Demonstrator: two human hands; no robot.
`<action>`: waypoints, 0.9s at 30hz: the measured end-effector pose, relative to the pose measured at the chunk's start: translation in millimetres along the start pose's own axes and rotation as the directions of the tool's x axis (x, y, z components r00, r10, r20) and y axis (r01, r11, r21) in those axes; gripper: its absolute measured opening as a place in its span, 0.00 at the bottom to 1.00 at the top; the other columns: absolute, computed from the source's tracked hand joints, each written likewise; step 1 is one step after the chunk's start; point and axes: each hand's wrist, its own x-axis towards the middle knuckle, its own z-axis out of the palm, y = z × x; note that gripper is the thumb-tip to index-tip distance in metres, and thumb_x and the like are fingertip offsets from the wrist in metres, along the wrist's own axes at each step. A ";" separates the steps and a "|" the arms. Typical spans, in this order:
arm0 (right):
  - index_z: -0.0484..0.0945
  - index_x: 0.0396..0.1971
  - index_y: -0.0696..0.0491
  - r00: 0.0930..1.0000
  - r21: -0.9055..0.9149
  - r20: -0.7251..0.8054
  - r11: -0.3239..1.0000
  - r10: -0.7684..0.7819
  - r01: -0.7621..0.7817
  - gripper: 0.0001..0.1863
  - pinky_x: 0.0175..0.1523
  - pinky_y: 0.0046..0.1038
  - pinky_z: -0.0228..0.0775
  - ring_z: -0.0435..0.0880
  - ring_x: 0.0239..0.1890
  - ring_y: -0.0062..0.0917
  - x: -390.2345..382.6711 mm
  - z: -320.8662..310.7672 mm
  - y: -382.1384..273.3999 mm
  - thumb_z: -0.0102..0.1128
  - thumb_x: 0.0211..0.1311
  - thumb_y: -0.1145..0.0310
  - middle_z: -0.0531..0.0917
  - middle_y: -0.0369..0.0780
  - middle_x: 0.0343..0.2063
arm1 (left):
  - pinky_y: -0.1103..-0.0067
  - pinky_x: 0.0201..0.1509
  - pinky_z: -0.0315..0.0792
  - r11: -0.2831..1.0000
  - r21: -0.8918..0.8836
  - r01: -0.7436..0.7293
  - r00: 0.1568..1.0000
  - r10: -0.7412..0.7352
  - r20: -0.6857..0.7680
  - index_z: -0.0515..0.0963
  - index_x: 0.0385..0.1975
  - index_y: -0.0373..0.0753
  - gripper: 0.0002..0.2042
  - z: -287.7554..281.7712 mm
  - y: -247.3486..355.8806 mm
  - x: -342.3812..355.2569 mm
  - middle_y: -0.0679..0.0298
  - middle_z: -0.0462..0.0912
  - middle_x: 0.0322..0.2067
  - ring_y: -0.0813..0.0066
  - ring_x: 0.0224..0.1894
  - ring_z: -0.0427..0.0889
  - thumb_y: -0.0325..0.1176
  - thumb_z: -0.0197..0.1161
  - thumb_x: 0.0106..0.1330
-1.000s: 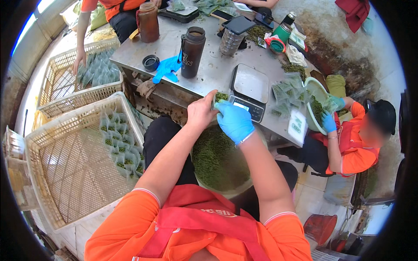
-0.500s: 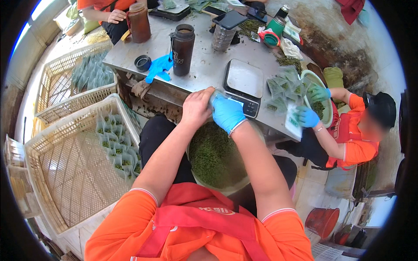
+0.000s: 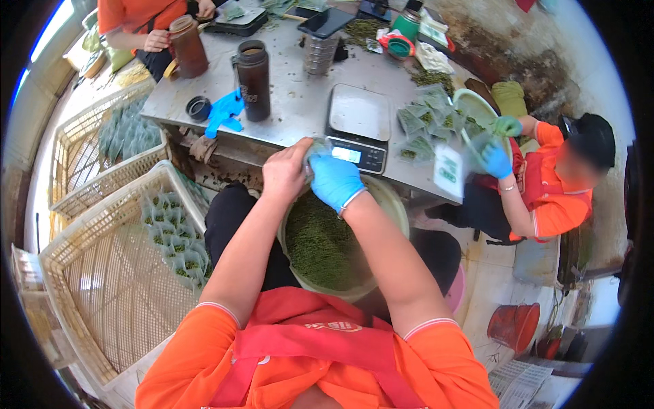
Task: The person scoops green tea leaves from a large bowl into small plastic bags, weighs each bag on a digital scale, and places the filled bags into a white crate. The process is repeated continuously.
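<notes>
My bare left hand (image 3: 285, 170) and my blue-gloved right hand (image 3: 335, 180) come together at the table's near edge. Between them they grip a small clear plastic bag (image 3: 317, 148), mostly covered by my fingers; its contents are hard to make out. Below my wrists, between my knees, stands a round pale tub (image 3: 397, 204) holding a heap of small green berries (image 3: 323, 238), like green peppercorns. Just beyond my right hand sits a digital scale (image 3: 360, 112) with a bare white pan and a lit display.
At left stand two cream plastic crates (image 3: 71, 276) with filled clear bags (image 3: 174, 235). The metal table (image 3: 286, 82) carries a dark bottle (image 3: 253, 82), a blue glove (image 3: 225, 113), a phone (image 3: 328, 24) and bag piles (image 3: 429, 119). A co-worker (image 3: 552, 184) sits at right; another person stands far left.
The view has shifted slightly, and both my hands stay closed together around the bag. At right, the co-worker's blue-gloved hand has moved off the white packet toward the tub beside it.
</notes>
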 end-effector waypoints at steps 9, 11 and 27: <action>0.70 0.43 0.49 0.981 0.063 -0.173 0.993 -0.086 0.099 0.16 0.33 0.40 0.73 0.80 0.31 0.42 -13.3 8.4 3.4 0.50 0.52 0.70 0.77 0.44 0.39 | 0.68 0.35 0.72 0.998 0.027 0.051 0.992 -0.054 0.111 0.69 0.53 0.47 0.29 -9.1 6.1 0.6 0.57 0.80 0.31 0.57 0.33 0.79 0.32 0.64 0.45; 0.71 0.41 0.49 0.989 0.069 -0.140 0.996 -0.047 0.057 0.14 0.33 0.40 0.73 0.80 0.31 0.42 -6.7 15.6 8.8 0.50 0.52 0.71 0.77 0.44 0.37 | 0.69 0.35 0.72 0.999 0.054 0.008 0.995 -0.014 0.098 0.69 0.51 0.45 0.30 -2.9 4.1 -2.1 0.58 0.80 0.30 0.58 0.32 0.79 0.33 0.68 0.42; 0.81 0.36 0.48 0.710 -0.037 -0.504 0.809 0.492 -0.587 0.12 0.47 0.36 0.69 0.79 0.39 0.38 -54.5 -44.8 200.5 0.53 0.54 0.64 0.82 0.44 0.37 | 0.71 0.51 0.69 0.788 -0.062 0.612 0.777 -0.586 0.228 0.65 0.56 0.43 0.38 -24.6 6.0 7.7 0.61 0.79 0.46 0.59 0.48 0.78 0.59 0.64 0.47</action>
